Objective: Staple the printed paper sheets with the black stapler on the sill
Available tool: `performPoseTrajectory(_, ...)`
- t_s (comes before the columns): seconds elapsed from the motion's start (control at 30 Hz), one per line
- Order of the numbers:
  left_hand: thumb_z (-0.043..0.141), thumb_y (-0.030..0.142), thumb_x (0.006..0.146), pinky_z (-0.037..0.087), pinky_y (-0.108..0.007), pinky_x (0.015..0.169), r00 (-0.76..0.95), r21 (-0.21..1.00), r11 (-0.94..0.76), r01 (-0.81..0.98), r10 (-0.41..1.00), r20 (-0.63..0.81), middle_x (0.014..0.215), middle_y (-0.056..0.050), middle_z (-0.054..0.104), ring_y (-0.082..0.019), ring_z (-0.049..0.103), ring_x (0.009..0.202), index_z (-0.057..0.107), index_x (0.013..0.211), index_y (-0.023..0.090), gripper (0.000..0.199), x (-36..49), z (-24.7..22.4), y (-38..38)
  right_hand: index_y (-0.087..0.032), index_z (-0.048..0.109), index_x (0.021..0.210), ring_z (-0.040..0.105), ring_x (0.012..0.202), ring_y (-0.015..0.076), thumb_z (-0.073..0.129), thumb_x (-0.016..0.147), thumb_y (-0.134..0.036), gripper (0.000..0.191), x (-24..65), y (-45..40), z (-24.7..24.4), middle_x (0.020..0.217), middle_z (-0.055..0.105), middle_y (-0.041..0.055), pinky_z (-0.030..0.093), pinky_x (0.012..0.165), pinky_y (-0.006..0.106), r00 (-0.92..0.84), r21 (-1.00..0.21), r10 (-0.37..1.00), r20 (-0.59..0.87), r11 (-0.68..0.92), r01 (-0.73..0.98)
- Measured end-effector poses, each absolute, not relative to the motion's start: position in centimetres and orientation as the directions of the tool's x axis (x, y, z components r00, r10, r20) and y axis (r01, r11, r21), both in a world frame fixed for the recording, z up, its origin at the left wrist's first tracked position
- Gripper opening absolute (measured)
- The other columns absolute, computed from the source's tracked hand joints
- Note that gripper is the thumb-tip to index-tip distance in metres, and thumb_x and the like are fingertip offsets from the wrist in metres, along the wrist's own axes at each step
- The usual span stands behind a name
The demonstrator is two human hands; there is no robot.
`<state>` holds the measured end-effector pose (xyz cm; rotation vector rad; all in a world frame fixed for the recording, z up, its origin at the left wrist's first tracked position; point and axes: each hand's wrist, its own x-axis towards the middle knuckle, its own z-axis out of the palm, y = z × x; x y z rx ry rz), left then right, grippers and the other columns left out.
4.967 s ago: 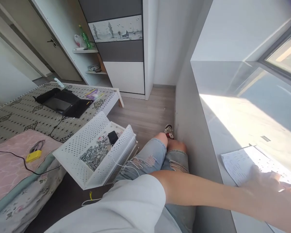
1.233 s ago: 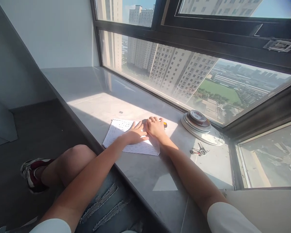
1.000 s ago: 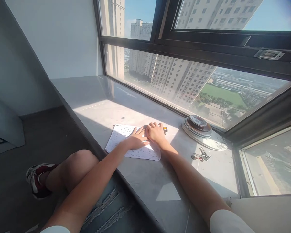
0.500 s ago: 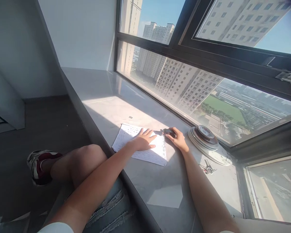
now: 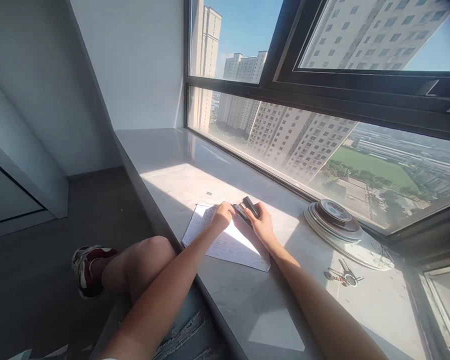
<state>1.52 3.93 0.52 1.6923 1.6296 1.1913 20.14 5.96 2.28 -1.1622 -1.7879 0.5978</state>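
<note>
A black stapler [image 5: 243,214] is held over the paper, its upper arm raised from the base so that it gapes. My right hand [image 5: 263,225] grips it at the hinge end. Curled at the stapler's other end is my left hand [image 5: 222,216], its fingers closed against the tip; whether they pinch anything smaller is too small to see. Beneath both hands lie white sheets [image 5: 234,246] with rows of handwriting or print. A small dark strip, perhaps staples [image 5: 209,193], lies on the sill beyond the paper.
A stack of plates [image 5: 332,220] stands at the right by the window frame [image 5: 228,91]. Nearer me is a metal gadget with short arms [image 5: 348,276]. The pale stone windowsill [image 5: 165,175] has a dark front edge beside my bent knee [image 5: 153,250].
My left hand has left its flat position on the paper and curled at the stapler. My right hand has brought the stapler left over the paper, and it now gapes. The view has shifted.
</note>
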Motion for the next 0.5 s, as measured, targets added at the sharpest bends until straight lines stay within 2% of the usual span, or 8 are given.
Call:
performPoseTrajectory(0.13, 0.056, 0.006, 0.077, 0.056, -0.041, 0.102, -0.347, 0.923, -0.084, 0.375, 0.911, 0.223, 0.091, -0.007, 0.078, -0.028, 0.074, 0.102, 0.067, 0.064, 0.025, 0.025, 0.7, -0.1, 4.7, -0.028, 0.047, 0.087, 0.054, 0.074, 0.0217, 0.067, 0.097, -0.061, 0.040, 20.6, 6.6, 2.0, 0.082, 0.059, 0.0003, 0.046, 0.071, 0.038, -0.289, -0.764, 0.884, 0.366, 0.463, 0.449)
performPoseTrajectory(0.23, 0.055, 0.006, 0.080, 0.055, -0.041, 0.101, -0.402, 0.929, -0.050, 0.368, 0.892, 0.207, 0.095, -0.008, 0.079, -0.027, 0.073, 0.103, 0.069, 0.075, 0.024, 0.023, 0.2, -0.3, 4.8, -0.028, 0.045, 0.084, 0.052, 0.073, 0.0210, 0.069, 0.097, -0.060, 0.042, 21.0, 6.7, 2.4, 0.079, 0.057, -0.0009, 0.045, 0.071, 0.038, -0.333, -0.773, 0.876, 0.350, 0.471, 0.425)
performPoseTrajectory(0.3, 0.054, 0.009, 0.087, 0.056, -0.039, 0.096, -0.425, 0.934, -0.029, 0.356, 0.885, 0.189, 0.099, -0.008, 0.079, -0.025, 0.073, 0.101, 0.069, 0.087, 0.024, 0.021, 0.0, -0.3, 4.7, -0.027, 0.051, 0.086, 0.055, 0.075, 0.0212, 0.075, 0.093, -0.059, 0.041, 21.2, 6.7, 2.6, 0.082, 0.060, -0.0005, 0.047, 0.073, 0.038, -0.394, -0.804, 0.859, 0.327, 0.472, 0.362)
performPoseTrajectory(0.4, 0.054, 0.018, 0.098, 0.056, -0.034, 0.091, -0.429, 0.940, -0.011, 0.341, 0.888, 0.167, 0.102, -0.006, 0.079, -0.023, 0.074, 0.100, 0.068, 0.094, 0.024, 0.015, -0.3, -0.2, 4.6, -0.027, 0.065, 0.101, 0.065, 0.089, 0.0250, 0.077, 0.093, -0.057, 0.034, 21.8, 6.8, 2.8, 0.101, 0.071, 0.0031, 0.054, 0.082, 0.041, -0.526, -0.878, 0.800, 0.288, 0.439, 0.189)
performPoseTrajectory(0.5, 0.055, 0.022, 0.100, 0.055, -0.032, 0.094, -0.388, 0.931, -0.030, 0.363, 0.904, 0.181, 0.099, -0.004, 0.080, -0.022, 0.075, 0.102, 0.069, 0.089, 0.025, 0.018, -0.3, -0.3, 4.7, -0.029, 0.074, 0.116, 0.070, 0.110, 0.0310, 0.073, 0.097, -0.054, 0.031, 22.6, 7.3, 2.6, 0.121, 0.075, 0.0061, 0.055, 0.101, 0.050, -0.614, -0.935, 0.747, 0.254, 0.351, 0.040)
